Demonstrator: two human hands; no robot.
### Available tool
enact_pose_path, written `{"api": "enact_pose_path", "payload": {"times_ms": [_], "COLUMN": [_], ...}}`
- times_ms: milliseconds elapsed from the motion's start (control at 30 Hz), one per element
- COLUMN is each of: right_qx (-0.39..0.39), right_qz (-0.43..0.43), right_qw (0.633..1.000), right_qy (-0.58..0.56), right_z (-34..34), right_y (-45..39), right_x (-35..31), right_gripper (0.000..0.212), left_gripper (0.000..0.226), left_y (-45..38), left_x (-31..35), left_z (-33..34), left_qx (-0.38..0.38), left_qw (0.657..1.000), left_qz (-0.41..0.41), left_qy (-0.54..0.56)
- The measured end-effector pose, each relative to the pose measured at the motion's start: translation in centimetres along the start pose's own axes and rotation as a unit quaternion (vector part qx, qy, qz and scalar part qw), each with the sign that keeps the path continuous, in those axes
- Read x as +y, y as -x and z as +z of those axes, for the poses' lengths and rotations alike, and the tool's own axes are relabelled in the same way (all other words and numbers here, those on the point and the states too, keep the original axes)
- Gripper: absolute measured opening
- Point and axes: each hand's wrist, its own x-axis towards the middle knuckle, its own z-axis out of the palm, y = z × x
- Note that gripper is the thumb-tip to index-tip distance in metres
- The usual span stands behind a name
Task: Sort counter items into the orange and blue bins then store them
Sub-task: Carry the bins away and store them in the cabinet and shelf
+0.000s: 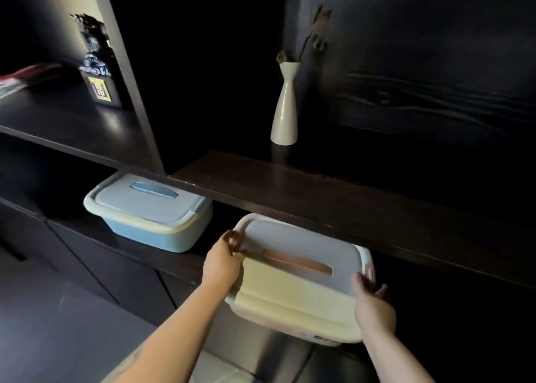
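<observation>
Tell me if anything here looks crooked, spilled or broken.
Nothing looks spilled or broken. The orange bin sits askew, only partly under the shelf, its near end sticking out while the left hand and right hand hold its sides. The blue bin sits shut, further in.

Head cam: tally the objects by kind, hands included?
Lidded bins: 2, the blue bin and the orange bin
White vase: 1
Shelf figurine: 1
Hands: 2, left hand and right hand
Total: 6
</observation>
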Motion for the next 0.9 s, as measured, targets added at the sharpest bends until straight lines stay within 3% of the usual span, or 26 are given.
{"api": "enact_pose_path", "payload": {"times_ms": [167, 333, 567, 767, 833, 900], "right_qx": [0.029, 0.042, 0.057, 0.046, 0.046, 0.037], "right_qz": [-0.007, 0.003, -0.023, -0.086, -0.145, -0.174], "right_qw": [1.0, 0.999, 0.997, 0.995, 0.985, 0.976], "right_qy": [-0.005, -0.029, -0.05, -0.026, -0.076, -0.128], "right_z": [2.3, 5.0, 7.3, 6.6, 6.7, 7.3], "right_y": [-1.0, -1.4, -1.2, 2.6, 5.3, 8.2], "right_x": [-2.3, -4.0, -6.3, -2.5, 0.3, 2.3], "right_gripper": [0.074, 0.078, 0.077, 0.065, 0.05, 0.035], "left_gripper": [0.056, 0.064, 0.066, 0.07, 0.074, 0.071], "left_y": [0.4, 2.1, -0.2, 1.0, 2.5, 3.7], "left_x": [-1.7, -3.5, -4.9, -7.5, -9.4, -11.5], "left_z": [-0.1, 0.3, -1.4, -1.9, -1.9, -1.9], "left_qx": [0.073, 0.057, 0.006, 0.009, -0.008, -0.034], "left_qw": [0.995, 0.972, 0.944, 0.949, 0.961, 0.973], "left_qz": [0.022, 0.151, 0.178, 0.215, 0.191, 0.114], "left_qy": [-0.058, -0.173, -0.279, -0.231, -0.198, -0.198]}}
